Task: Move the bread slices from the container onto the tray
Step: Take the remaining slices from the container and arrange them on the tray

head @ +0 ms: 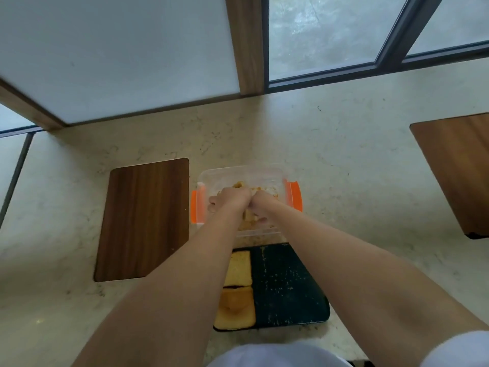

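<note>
The fingers of both hands are down inside the clear rectangular plastic container with orange side clips (pixel 292 198), curled close together over pale golden bread. The left hand (pixel 229 199) and the right hand (pixel 260 205) meet knuckle to knuckle near the container's middle. They seem closed on a bread slice (pixel 250 215) lying between and beneath them, but the blur and the hands themselves hide the contact, so I cannot tell for certain whether either hand has a firm hold. A further scrap of bread (pixel 239 184) shows just beyond the left hand.

The step in hand looks like picking up the next slice. The next move calls for lifting it clear of the container's near wall without tearing it, then carrying it back towards the body to the bare right part of the tray.

The dark rectangular baking tray (pixel 288 284), speckled with crumbs, sits just nearer than the container, its long axis running from the container towards the person. Two toasted slices already lie on its left side: a far slice (pixel 239 267) and a near slice (pixel 235 307), end to end along that axis. The orientation of the slice under the hands cannot be read.
</note>
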Action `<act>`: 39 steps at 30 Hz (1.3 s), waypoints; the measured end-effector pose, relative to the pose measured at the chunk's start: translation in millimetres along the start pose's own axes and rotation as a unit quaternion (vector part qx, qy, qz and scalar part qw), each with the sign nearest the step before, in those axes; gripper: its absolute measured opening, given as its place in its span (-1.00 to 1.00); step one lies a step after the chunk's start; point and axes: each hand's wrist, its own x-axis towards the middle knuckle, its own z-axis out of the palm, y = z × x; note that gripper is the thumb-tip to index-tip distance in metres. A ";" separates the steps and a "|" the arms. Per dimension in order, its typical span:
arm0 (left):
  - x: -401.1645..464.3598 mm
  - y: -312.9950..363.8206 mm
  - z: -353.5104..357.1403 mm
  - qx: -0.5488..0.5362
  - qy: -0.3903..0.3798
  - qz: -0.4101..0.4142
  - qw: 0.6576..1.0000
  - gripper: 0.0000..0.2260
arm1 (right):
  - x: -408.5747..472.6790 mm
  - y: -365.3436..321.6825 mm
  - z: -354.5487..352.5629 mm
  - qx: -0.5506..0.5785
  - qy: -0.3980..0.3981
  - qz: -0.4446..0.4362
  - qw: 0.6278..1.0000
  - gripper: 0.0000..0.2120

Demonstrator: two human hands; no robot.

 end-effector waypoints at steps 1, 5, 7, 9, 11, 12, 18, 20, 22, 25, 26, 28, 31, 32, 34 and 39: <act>-1.3 -0.6 -0.6 -0.024 -0.006 0.012 1.000 -0.64 | -3.7 -2.7 0.4 0.006 0.004 -0.001 1.000 -0.90; 5.7 -11.9 2.5 -0.147 -0.033 0.063 0.987 -0.54 | -7.0 -2.2 1.5 0.044 0.034 0.047 0.997 -0.76; 7.8 -18.3 4.2 -0.161 -0.051 0.087 0.982 -0.48 | -6.5 0.4 -0.5 0.060 0.040 0.049 0.996 -0.69; 12.3 -26.7 7.4 -0.155 -0.070 0.110 0.979 -0.42 | -11.2 2.0 -3.3 0.047 0.041 0.052 0.997 -0.68; 15.6 -32.0 8.8 -0.149 -0.091 0.127 0.976 -0.38 | -12.5 3.0 -4.1 0.028 0.043 0.051 0.997 -0.69; 16.9 -33.4 9.2 -0.145 -0.098 0.130 0.976 -0.37 | -14.2 2.2 -4.0 0.020 0.042 0.052 0.998 -0.69; 30.6 -30.5 -0.3 -0.148 -0.137 0.112 0.973 -0.48 | -14.5 2.6 -5.2 -0.007 0.033 0.054 0.998 -0.68; 37.9 -34.1 -3.0 -0.134 -0.125 0.122 0.976 -0.51 | -12.8 5.2 -5.1 -0.011 0.039 0.054 0.998 -0.70; 40.6 -38.9 -4.2 -0.081 -0.096 0.139 0.982 -0.45 | -12.6 6.5 -4.8 -0.021 0.046 0.056 0.997 -0.73; 42.4 -43.9 -2.5 -0.039 -0.086 0.152 0.984 -0.41 | -10.1 7.5 -1.7 -0.039 0.062 0.048 0.996 -0.79; 43.1 -44.7 -1.8 -0.038 -0.086 0.154 0.984 -0.42 | -9.2 7.4 -0.3 -0.042 0.069 0.042 0.996 -0.81; 42.8 -44.8 -1.1 -0.032 -0.080 0.159 0.984 -0.49 | -6.7 7.7 2.3 -0.047 0.088 0.031 0.995 -0.83; 40.0 -42.0 -1.6 -0.028 -0.058 0.172 0.983 -0.60 | -4.9 6.3 4.2 -0.049 0.115 0.023 0.992 -0.87; 37.8 -40.5 -3.2 -0.031 -0.053 0.180 0.982 -0.60 | -5.4 4.7 3.9 -0.050 0.119 0.020 0.991 -0.89; 32.2 -37.5 -7.9 -0.038 -0.043 0.201 0.978 -0.62 | -9.3 0.5 1.5 -0.050 0.126 0.011 0.991 -0.91; 0.1 -39.5 -31.7 -0.099 0.025 0.262 0.960 -0.70 | -36.0 -7.4 -14.3 -0.005 0.153 -0.046 0.987 -0.85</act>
